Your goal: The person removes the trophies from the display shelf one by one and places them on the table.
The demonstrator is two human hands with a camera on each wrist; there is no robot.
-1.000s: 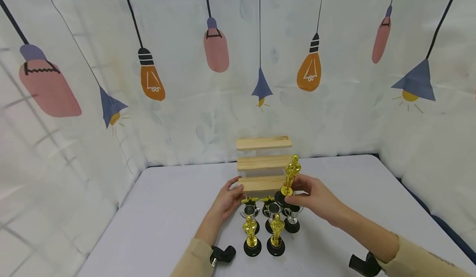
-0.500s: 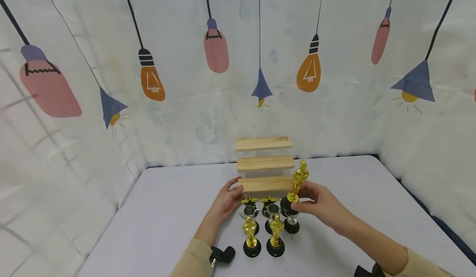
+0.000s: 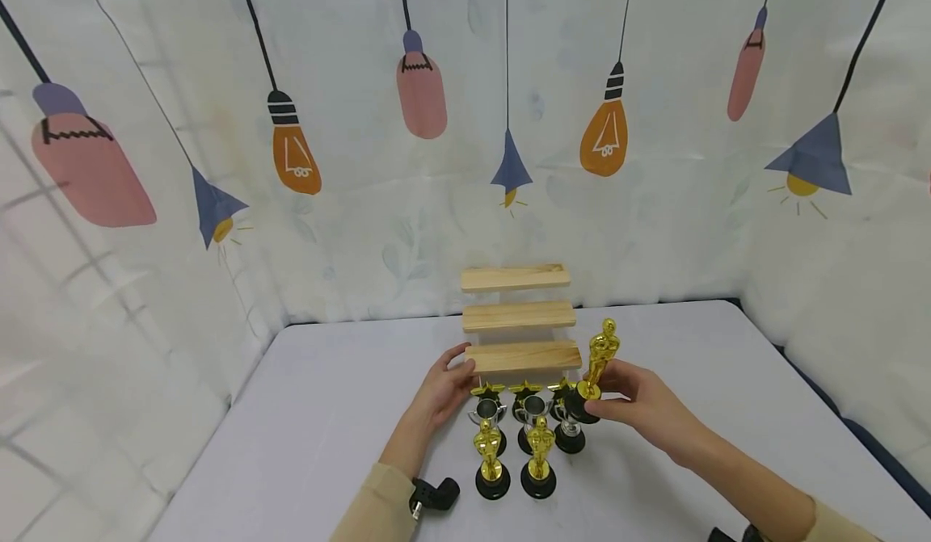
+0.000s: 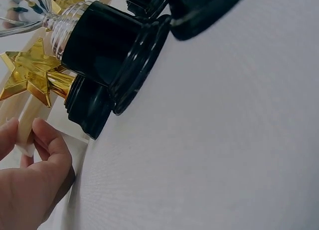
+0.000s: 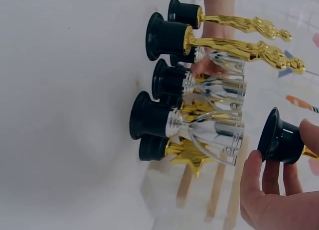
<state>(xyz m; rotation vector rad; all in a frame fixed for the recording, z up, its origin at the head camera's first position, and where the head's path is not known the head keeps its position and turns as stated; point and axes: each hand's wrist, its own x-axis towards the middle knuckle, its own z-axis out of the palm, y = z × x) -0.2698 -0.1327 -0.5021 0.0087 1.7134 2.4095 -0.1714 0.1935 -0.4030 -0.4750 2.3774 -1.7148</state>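
Observation:
My right hand (image 3: 640, 401) grips a gold figurine trophy (image 3: 601, 354) by its black base (image 5: 282, 140), raised off the table to the right of the other trophies. With thumb and fingers my left hand (image 3: 445, 384) pinches the left end of the lowest wooden shelf board (image 3: 524, 357); the left wrist view shows that hand (image 4: 37, 175) at the board's tip. Two more gold figurine trophies (image 3: 539, 449) stand in the front row. Behind them are silver cup trophies (image 5: 212, 132), then gold star trophies (image 4: 32, 70) right before the shelf, partly hidden.
The shelf's middle board (image 3: 518, 316) and top board (image 3: 515, 278) rise stepwise behind the lowest one, on clear supports. A white-covered table (image 3: 327, 421) carries everything. At its back hangs a white curtain (image 3: 407, 227) printed with lamps.
My right hand has carried the gold figurine trophy to the right and slightly down, away from the lowest board. My left hand has kept its hold on the board.

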